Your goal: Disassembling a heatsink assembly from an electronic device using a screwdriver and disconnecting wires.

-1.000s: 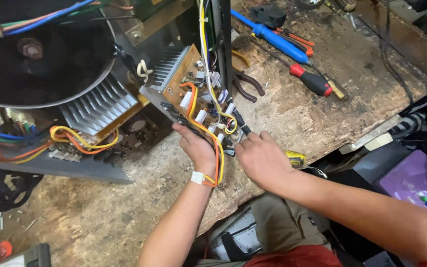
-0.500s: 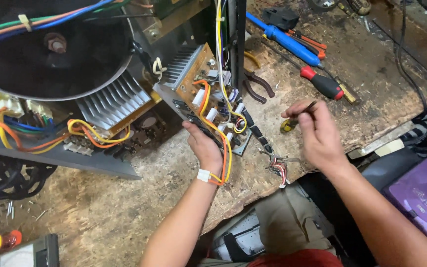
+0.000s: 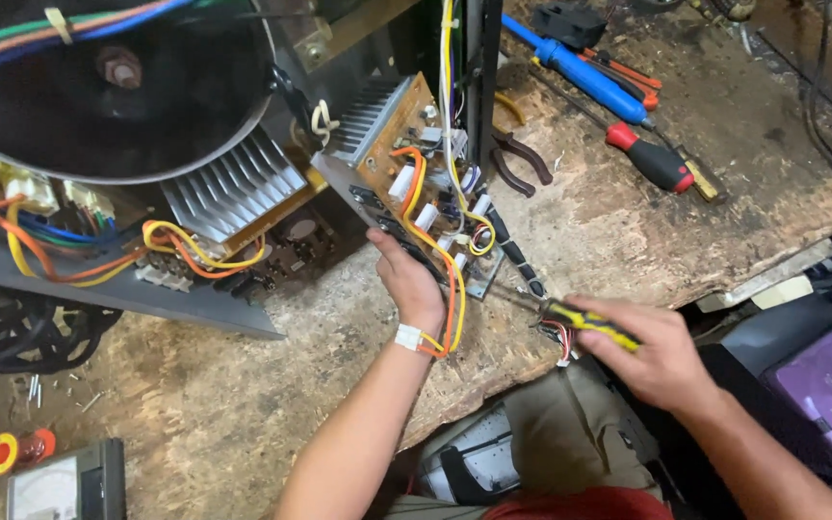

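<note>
My left hand (image 3: 408, 281) grips the lower edge of a brown circuit board (image 3: 406, 159) that tilts up out of an opened amplifier chassis; orange and yellow wires (image 3: 455, 289) run over my wrist. The board carries white block parts and a finned heat sink (image 3: 363, 120). My right hand (image 3: 649, 351) holds a yellow-and-black screwdriver (image 3: 589, 323), its thin shaft pointing left at the board's lower corner near a small metal bracket (image 3: 481, 279).
A large dark round transformer (image 3: 98, 87) and a second heat sink (image 3: 233, 188) fill the chassis at left. Pliers (image 3: 517, 159), a red screwdriver (image 3: 652, 164) and a blue-handled tool (image 3: 585, 72) lie on the worn wooden bench. A meter (image 3: 65, 486) sits bottom left, a purple object (image 3: 830, 385) at right.
My right hand picked up the yellow-and-black screwdriver at the bench edge and brought it down and left toward the board. My left hand has kept hold of the board.
</note>
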